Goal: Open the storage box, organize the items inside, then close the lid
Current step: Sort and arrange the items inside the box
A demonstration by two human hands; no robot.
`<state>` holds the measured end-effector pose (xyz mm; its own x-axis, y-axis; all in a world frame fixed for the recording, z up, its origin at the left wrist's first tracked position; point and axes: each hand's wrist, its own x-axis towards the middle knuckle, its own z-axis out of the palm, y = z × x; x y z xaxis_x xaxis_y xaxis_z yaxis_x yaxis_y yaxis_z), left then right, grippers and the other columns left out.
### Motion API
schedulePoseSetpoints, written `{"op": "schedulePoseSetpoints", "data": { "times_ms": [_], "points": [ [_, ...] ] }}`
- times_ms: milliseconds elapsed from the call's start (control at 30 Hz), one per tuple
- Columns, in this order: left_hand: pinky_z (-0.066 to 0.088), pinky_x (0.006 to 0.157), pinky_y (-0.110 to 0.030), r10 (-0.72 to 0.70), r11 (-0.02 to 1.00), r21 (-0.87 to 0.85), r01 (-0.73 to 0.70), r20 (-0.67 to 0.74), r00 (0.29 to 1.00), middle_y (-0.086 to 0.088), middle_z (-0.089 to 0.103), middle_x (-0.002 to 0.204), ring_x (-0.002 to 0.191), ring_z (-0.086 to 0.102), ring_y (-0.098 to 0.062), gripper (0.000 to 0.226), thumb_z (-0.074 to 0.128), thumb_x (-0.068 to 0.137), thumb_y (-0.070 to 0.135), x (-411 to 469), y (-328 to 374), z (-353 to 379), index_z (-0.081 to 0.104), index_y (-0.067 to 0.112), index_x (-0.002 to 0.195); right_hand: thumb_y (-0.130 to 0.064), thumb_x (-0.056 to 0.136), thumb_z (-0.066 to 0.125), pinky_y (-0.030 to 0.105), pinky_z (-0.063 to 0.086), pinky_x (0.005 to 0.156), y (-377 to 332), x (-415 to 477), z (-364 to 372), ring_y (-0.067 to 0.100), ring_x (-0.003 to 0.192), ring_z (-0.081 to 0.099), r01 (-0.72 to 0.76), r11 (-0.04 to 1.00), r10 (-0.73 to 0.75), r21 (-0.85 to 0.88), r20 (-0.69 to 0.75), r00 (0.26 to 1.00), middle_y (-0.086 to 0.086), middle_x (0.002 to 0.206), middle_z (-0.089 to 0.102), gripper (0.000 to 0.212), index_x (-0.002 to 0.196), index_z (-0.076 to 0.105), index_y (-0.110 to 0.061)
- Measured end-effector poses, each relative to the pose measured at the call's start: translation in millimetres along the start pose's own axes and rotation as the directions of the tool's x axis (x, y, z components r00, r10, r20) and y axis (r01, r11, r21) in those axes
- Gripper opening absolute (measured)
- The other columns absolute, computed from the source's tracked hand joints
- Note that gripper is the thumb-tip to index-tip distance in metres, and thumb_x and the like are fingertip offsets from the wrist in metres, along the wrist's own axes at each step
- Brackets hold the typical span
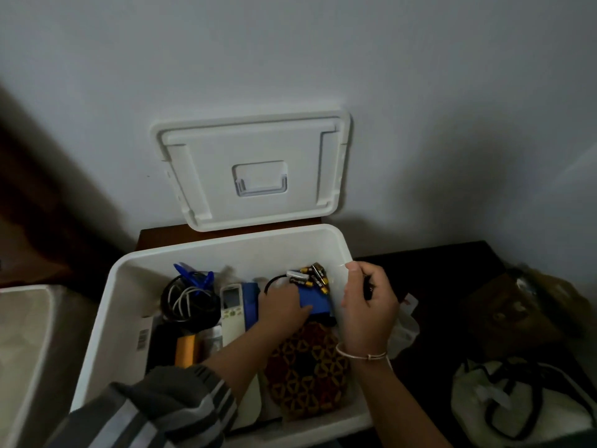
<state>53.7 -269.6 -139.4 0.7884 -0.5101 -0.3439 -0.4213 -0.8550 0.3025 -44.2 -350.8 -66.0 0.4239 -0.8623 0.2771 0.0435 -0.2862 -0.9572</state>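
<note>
White plastic box [113, 318], deep, with rounded corners and a rolled rim, sits open at the near centre of my view. Nearest me, a grey striped sleeve [161, 409] reaches in from the left.

Inside, near right, lies one round pouch [307, 376] patterned in red and yellow on black. Near left are one orange-handled tool [185, 350] and one barcode label [143, 339].

In the middle of the box, the left hand [284, 313] lies with fingers stretched flat on one blue case [315, 299], gripping nothing that I can see. The right hand [368, 305], one thin bracelet [361, 355] at its wrist, is over the box's right rim. Its fingers curl round a small dark thing [368, 289] that I cannot identify.

Left of the case lies one white remote [232, 310]. Left of that is one coil of black and white cables [189, 302], with a blue clip [193, 274] at its far side. Far right in the box, a heap of batteries [310, 278] touches the case. I make out about six, too jumbled for a sure count.

Right of the box, on a dark table [445, 270], lie two bags: a pale bag [504, 402] near and a brown bag [523, 305] farther. One white bin [26, 334] stands at the left edge.

Beyond the box, its one white lid [252, 147] leans upright against the wall [290, 53], handle recess facing me.
</note>
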Motion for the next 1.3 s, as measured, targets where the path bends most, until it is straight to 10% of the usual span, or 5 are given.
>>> {"op": "schedulePoseSetpoints", "data": {
  "times_ms": [233, 633, 867, 1000, 1300],
  "points": [
    [0.047, 0.095, -0.039, -0.224, 0.960, -0.126, 0.248, 0.179, 0.958, -0.006, 0.063, 0.115, 0.106, 0.059, -0.023, 0.056, 0.054, 0.086, 0.061, 15, 14, 18, 0.055, 0.014, 0.116, -0.033, 0.087, 0.055, 0.005, 0.039, 0.054, 3, 3, 0, 0.003, 0.055, 0.057, 0.002, 1.000, -0.002, 0.002, -0.015, 1.000, -0.010, 0.061, 0.057, 0.018, 0.085, 0.065, -0.017],
    [0.050, 0.092, -0.041, -0.217, 0.943, -0.185, 0.278, 0.293, 0.931, -0.005, 0.063, 0.106, 0.099, 0.060, -0.025, 0.046, 0.056, 0.081, 0.052, 19, 31, 18, 0.059, 0.014, 0.108, -0.031, 0.086, 0.056, 0.004, 0.040, 0.055, -4, 1, -1, 0.004, 0.060, 0.059, -0.038, 0.999, 0.038, -0.003, -0.038, 0.999, -0.006, 0.063, 0.060, 0.020, 0.084, 0.066, -0.014],
    [0.042, 0.094, -0.031, -0.132, 0.991, -0.055, 0.121, -0.359, 0.924, -0.004, 0.054, 0.125, 0.113, 0.053, -0.019, 0.055, 0.066, 0.084, 0.046, 17, 22, 19, 0.047, 0.014, 0.125, -0.027, 0.087, 0.056, 0.005, 0.041, 0.055, -1, 2, -2, 0.005, 0.056, 0.056, -0.042, 0.999, 0.041, -0.004, -0.040, 0.998, -0.003, 0.063, 0.059, 0.018, 0.085, 0.066, -0.012],
    [0.036, 0.103, -0.034, 0.128, 0.990, 0.093, -0.103, -0.312, 0.942, -0.001, 0.046, 0.141, 0.127, 0.044, -0.019, 0.053, 0.060, 0.090, 0.037, 31, 4, 22, 0.042, 0.020, 0.136, -0.027, 0.087, 0.057, 0.005, 0.041, 0.054, 1, 2, -1, 0.005, 0.057, 0.057, -0.034, 0.999, 0.034, -0.004, -0.043, 0.999, -0.001, 0.064, 0.061, 0.017, 0.085, 0.066, -0.013],
    [0.044, 0.090, -0.030, 0.204, 0.962, 0.229, -0.146, -0.255, 0.945, -0.006, 0.058, 0.122, 0.108, 0.055, -0.020, 0.028, 0.041, 0.101, 0.034, 41, -4, 29, 0.049, 0.014, 0.118, -0.037, 0.087, 0.054, 0.006, 0.042, 0.054, 2, 2, 0, 0.003, 0.056, 0.057, -0.014, 1.000, 0.014, -0.008, -0.040, 0.999, -0.004, 0.064, 0.060, 0.022, 0.085, 0.065, -0.017]
  ]
}}
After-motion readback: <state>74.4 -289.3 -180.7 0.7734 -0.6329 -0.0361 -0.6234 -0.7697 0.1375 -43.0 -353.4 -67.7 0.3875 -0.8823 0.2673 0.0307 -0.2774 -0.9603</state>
